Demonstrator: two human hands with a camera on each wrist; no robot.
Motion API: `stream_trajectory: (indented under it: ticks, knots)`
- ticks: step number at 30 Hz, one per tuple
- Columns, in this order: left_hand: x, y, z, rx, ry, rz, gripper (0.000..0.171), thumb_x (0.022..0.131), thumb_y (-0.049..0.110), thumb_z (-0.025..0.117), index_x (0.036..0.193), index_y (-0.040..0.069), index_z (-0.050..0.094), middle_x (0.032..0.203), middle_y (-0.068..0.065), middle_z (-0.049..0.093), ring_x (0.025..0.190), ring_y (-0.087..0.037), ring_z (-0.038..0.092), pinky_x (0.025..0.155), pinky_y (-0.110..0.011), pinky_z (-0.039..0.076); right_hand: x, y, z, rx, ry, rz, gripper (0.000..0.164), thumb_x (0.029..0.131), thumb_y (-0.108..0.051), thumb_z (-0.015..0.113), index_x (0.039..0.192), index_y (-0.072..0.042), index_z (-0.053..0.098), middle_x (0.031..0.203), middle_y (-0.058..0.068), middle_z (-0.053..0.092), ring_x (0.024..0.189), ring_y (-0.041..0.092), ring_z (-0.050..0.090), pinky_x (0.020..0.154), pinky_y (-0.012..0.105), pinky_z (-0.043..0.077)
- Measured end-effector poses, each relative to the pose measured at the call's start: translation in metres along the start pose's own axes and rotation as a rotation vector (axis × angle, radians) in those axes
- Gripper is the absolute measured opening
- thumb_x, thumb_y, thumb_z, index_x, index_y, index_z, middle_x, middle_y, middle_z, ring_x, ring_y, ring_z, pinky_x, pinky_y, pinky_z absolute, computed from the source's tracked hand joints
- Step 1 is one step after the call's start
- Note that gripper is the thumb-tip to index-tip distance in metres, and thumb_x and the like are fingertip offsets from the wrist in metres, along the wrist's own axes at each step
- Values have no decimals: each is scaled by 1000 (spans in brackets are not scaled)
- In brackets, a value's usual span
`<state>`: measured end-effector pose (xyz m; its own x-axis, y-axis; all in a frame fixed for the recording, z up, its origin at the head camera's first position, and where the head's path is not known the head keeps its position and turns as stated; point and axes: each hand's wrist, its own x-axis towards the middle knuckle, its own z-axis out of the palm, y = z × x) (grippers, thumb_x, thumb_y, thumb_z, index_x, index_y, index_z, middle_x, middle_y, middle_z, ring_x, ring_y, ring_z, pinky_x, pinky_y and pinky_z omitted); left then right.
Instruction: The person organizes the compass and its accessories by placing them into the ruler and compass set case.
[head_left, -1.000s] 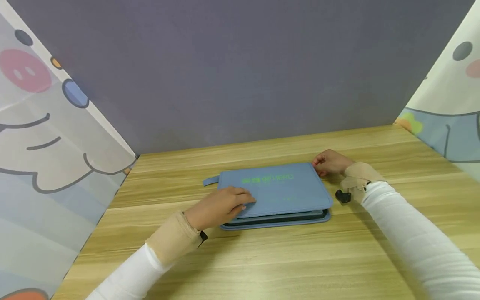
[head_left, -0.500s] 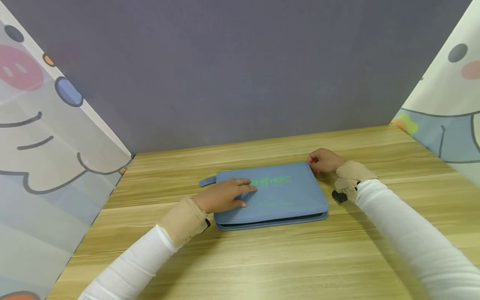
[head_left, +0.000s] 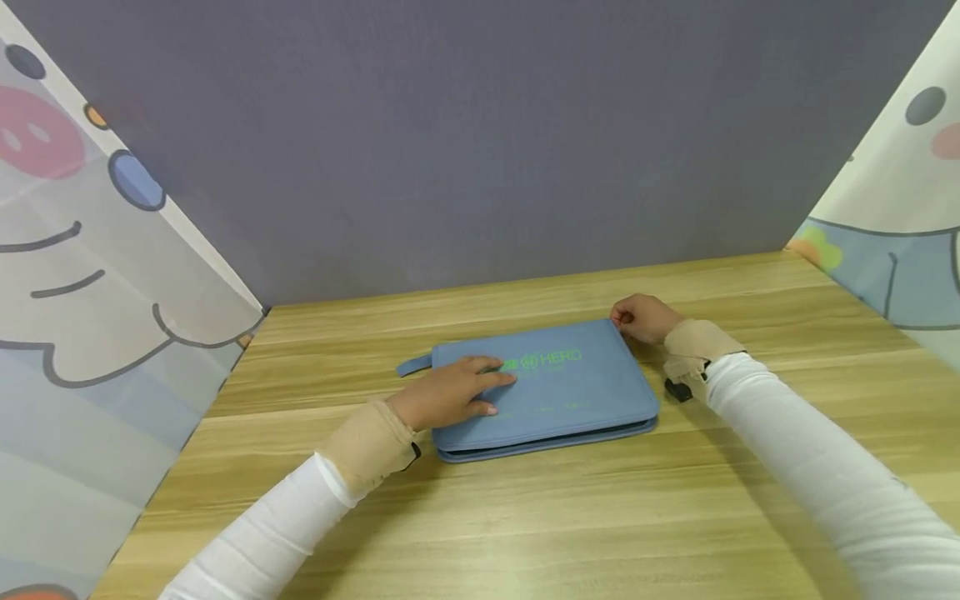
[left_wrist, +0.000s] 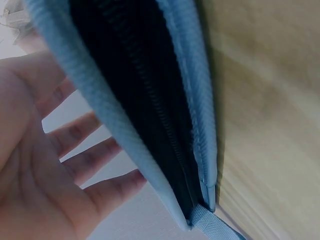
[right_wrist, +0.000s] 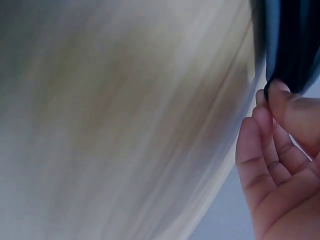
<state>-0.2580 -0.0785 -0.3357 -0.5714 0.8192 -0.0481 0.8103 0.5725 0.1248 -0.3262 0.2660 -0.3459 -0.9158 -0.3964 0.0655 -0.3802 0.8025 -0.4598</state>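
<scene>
A blue zippered case [head_left: 555, 392] with green lettering lies flat on the table, a narrow gap along its near edge. My left hand [head_left: 450, 392] rests on the left part of its cover, fingers spread. In the left wrist view the case's side [left_wrist: 150, 100] gapes, and a dark zipper [left_wrist: 155, 100] runs inside. At the far right corner, my right hand [head_left: 647, 318] pinches a small dark zipper pull between thumb and fingers [right_wrist: 265, 120]; most of the pull is hidden. A blue fabric tab [head_left: 414, 365] sticks out at the left.
The wood-grain table [head_left: 525, 525] runs back to a grey panel [head_left: 487, 150]. Cartoon-printed sheets stand at the left [head_left: 135, 333] and right [head_left: 892, 225] sides. A small black item [head_left: 678, 389] hangs under the right wrist wrap.
The cover has come down, and the gap at the near edge has narrowed. My left hand has shifted farther up the cover. My right hand and its corner have moved slightly left.
</scene>
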Motion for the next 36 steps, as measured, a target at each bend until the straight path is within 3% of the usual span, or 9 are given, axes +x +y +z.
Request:
stream_trajectory:
  ticks: [11,24,30,36]
  knots:
    - [1,4,-1,-38,-27,-44,51,94,30,57,141,17,44,146,-13,38,134,-32,34,105,-44,38,-12,5,-5,-36,-41,-78,16,84,7,62,75,-4,54,67,1,53,64,14,46,61,30,40]
    - [2,3,-2,-42,-53,-69,51,94,30,57,141,18,43,147,-12,36,134,-33,34,104,-43,38,-23,2,-8,-172,-29,-270,26,77,13,63,72,-10,52,64,-5,45,60,9,40,56,26,36]
    - [4,1,0,-40,-57,-80,50,94,30,56,141,18,43,147,-12,35,135,-34,33,105,-44,37,-29,0,-11,-130,-55,-307,26,75,12,62,70,-12,55,65,-8,50,60,3,44,53,22,40]
    - [4,1,3,-42,-57,-82,50,94,30,56,141,19,43,148,-12,34,135,-33,33,105,-44,37,-40,3,-10,3,-132,-330,27,73,14,58,70,-12,59,65,-10,54,60,0,47,52,20,44]
